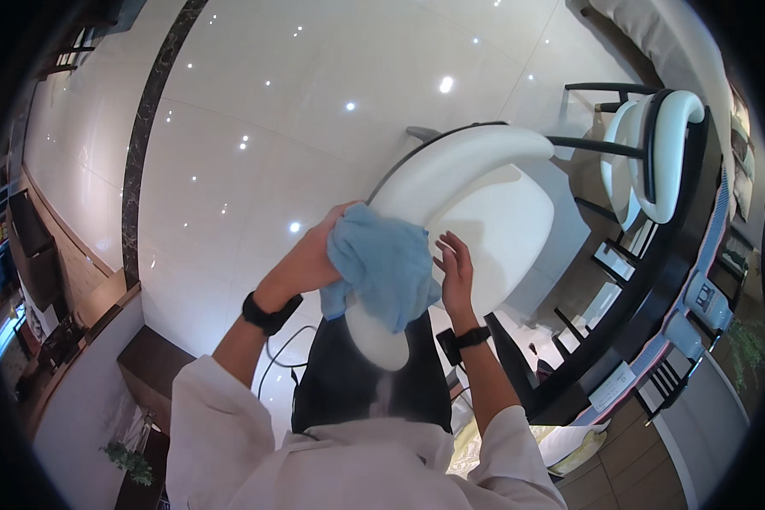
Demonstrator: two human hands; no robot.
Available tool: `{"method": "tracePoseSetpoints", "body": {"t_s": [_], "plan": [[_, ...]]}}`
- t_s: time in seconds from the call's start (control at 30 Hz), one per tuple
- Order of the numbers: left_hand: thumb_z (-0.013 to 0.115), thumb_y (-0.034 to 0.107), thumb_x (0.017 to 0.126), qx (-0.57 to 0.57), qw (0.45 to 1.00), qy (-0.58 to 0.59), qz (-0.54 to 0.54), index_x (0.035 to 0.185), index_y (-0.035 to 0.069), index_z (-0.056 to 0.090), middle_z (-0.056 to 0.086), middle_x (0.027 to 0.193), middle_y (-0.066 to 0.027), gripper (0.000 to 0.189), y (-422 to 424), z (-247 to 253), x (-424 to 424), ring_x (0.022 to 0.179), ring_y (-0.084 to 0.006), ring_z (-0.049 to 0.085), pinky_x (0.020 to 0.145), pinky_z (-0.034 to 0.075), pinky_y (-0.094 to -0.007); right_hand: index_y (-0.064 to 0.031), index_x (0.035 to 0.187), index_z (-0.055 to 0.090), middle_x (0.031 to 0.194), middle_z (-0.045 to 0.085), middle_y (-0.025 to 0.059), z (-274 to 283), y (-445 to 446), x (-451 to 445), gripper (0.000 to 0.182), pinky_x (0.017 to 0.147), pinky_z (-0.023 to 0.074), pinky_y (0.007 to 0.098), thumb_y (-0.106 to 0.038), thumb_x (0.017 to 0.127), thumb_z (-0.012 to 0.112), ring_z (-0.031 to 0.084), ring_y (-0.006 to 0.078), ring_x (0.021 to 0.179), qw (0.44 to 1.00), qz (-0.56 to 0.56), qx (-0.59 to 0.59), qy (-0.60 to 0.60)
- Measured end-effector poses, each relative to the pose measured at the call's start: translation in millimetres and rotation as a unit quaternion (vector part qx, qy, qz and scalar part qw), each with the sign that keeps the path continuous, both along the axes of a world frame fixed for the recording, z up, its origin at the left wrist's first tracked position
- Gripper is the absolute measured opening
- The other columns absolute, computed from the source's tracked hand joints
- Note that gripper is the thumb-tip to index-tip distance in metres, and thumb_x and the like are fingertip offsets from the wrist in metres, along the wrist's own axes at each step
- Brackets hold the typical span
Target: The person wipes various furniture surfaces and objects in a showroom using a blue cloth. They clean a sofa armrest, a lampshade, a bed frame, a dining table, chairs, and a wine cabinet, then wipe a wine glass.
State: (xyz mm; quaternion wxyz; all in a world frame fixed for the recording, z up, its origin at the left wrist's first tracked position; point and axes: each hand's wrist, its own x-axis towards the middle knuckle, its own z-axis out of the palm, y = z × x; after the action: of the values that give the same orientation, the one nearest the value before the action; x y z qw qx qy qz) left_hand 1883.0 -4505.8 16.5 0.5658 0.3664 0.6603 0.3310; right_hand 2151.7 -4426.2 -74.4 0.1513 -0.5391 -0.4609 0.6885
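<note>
A light blue cloth [386, 261] lies draped over the curved white backrest of a chair [459, 162] right before me. My left hand [325, 248] grips the cloth at its left side, its fingertips partly hidden under the folds. Just right of the cloth, my right hand [456, 274] is held with its fingers apart and slightly curled, over the white chair seat [503, 229], with nothing in it. The near end of the backrest shows below the cloth, above my dark trousers.
Another white chair with black legs [666, 156] stands at the right, against a long dark table [586, 350] with a striped runner. A dark cabinet [153, 363] stands at the lower left, near a green plant [127, 462]. A cable [274, 350] hangs by my left forearm.
</note>
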Motion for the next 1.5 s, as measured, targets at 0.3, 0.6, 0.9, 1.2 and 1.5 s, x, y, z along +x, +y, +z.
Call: {"method": "tracePoseSetpoints", "body": {"t_s": [0.3,0.6,0.9,1.2,1.5], "plan": [[0.065,0.027,0.086,0.017,0.983,-0.114,0.141,0.140,0.002,0.035,0.048,0.131,-0.0115,0.067,-12,-14,14,0.117,-0.0210,0.050,0.101,0.038,-0.0331,-0.0065,0.145,0.028,0.147,0.034,0.0074,-61,10,-56,0.076,0.106,0.0329,0.0388,-0.063,0.095,0.025,0.036,0.0221,0.130,0.936,0.007,-0.307,0.170],[0.061,0.031,0.089,-0.033,0.973,-0.110,0.201,0.141,0.002,0.033,0.049,0.127,-0.0088,0.066,-32,13,30,0.115,-0.0191,0.050,0.101,0.038,-0.0325,-0.0041,0.145,0.028,0.148,0.032,0.0085,-151,-17,-77,0.083,0.112,0.0213,0.0353,-0.068,0.092,0.021,0.033,0.0232,0.132,0.856,-0.132,-0.414,0.279],[0.057,0.034,0.093,-0.046,0.981,-0.117,0.150,0.142,0.002,0.030,0.050,0.123,-0.0062,0.065,34,-9,82,0.113,-0.0172,0.049,0.100,0.038,-0.0319,-0.0015,0.141,0.034,0.144,0.037,0.0106,-128,20,-7,0.069,0.106,0.0294,0.0324,-0.054,0.096,0.032,0.040,0.0215,0.126,0.894,-0.170,-0.366,0.196],[0.072,0.020,0.075,-0.012,0.984,-0.176,-0.019,0.144,0.002,0.027,0.049,0.130,-0.0141,0.084,93,-37,224,0.118,-0.0217,0.051,0.103,0.037,-0.0327,-0.0019,0.138,0.038,0.141,0.040,0.0106,-102,88,196,0.062,0.102,0.0334,0.0323,-0.047,0.096,0.037,0.044,0.0212,0.120,0.965,-0.050,-0.254,0.050],[0.079,0.005,0.067,0.019,0.942,-0.327,-0.076,0.147,0.007,0.019,0.039,0.140,-0.0150,0.100,122,-34,362,0.126,-0.0260,0.046,0.105,0.036,-0.0317,-0.0022,0.135,0.042,0.138,0.043,0.0106,-57,108,359,0.055,0.097,0.0375,0.0322,-0.040,0.096,0.043,0.049,0.0208,0.114,0.971,0.041,-0.220,-0.080]]}}
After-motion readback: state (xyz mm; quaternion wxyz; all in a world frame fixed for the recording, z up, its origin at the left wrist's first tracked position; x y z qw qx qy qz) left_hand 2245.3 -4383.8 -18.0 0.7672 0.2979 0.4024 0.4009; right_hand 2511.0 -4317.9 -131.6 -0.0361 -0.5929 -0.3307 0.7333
